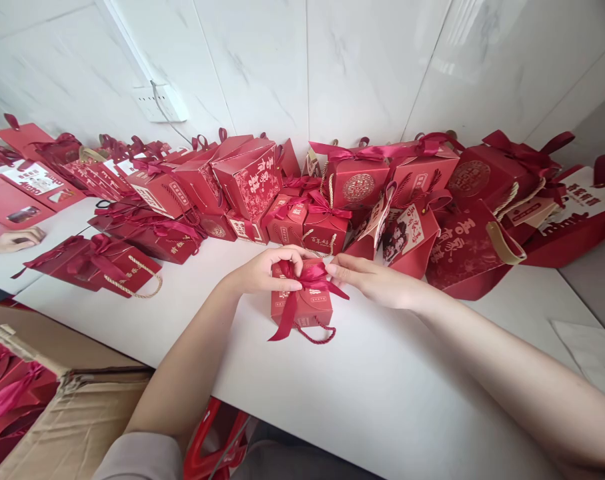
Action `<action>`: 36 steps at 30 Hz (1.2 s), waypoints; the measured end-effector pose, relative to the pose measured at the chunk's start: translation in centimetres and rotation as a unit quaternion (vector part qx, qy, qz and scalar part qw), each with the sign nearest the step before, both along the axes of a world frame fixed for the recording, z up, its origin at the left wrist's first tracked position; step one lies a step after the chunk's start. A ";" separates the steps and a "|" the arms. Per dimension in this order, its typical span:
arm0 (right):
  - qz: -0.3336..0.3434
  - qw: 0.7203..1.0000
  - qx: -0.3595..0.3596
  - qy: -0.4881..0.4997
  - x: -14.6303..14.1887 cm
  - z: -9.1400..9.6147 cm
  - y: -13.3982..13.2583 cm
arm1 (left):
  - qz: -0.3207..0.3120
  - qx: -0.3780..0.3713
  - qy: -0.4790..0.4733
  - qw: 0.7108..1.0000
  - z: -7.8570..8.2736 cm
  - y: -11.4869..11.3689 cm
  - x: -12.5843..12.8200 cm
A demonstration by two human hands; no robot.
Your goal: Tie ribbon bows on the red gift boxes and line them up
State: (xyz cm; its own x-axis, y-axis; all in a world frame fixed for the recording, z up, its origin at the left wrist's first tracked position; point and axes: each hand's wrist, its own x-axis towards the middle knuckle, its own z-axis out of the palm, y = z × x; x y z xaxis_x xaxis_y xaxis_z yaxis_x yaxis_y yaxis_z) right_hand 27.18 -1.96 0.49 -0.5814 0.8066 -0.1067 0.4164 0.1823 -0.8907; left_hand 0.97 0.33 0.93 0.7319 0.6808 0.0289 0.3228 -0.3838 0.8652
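Bow (315,275) on top of a red box (302,308), directly between left hand (259,270) and right hand (372,281). Ran lengthwise from side to side, one end toward each hand, with a long tail (285,319) trailing down the left of the box toward the body. Pinched narrowly at the left end, between thumb and curled finger; pinched likewise at the right end, by the fingertips, with firmness of grip impossible to tell on either side. Lay nearer to the left hand, across the far edge of the box top, and farther from the right palm. Sat, box and all, on a white table (382,387), just in front of other boxes (359,187), with a cord handle (316,342) facing the body.
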 end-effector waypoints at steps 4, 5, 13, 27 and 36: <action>0.113 0.988 -0.093 0.055 0.0 -0.2 0.3 | -0.038 -0.029 -0.051 0.998 -0.3 0.4 -0.3; 0.124 0.984 -0.107 0.068 0.0 0.0 0.2 | -0.043 -0.032 -0.062 0.997 -0.3 0.4 -0.3; 0.167 0.973 -0.124 0.095 -0.3 1.2 -1.3 | -0.003 0.041 0.020 0.999 0.2 -0.3 0.1; 0.237 0.946 -0.221 -0.025 0.7 2.6 -1.9 | 0.020 0.043 0.039 0.998 2.3 -0.8 -1.5; -0.080 0.979 0.052 0.179 -1.2 -1.5 -0.1 | 0.038 0.039 0.054 0.997 2.2 -0.3 -2.9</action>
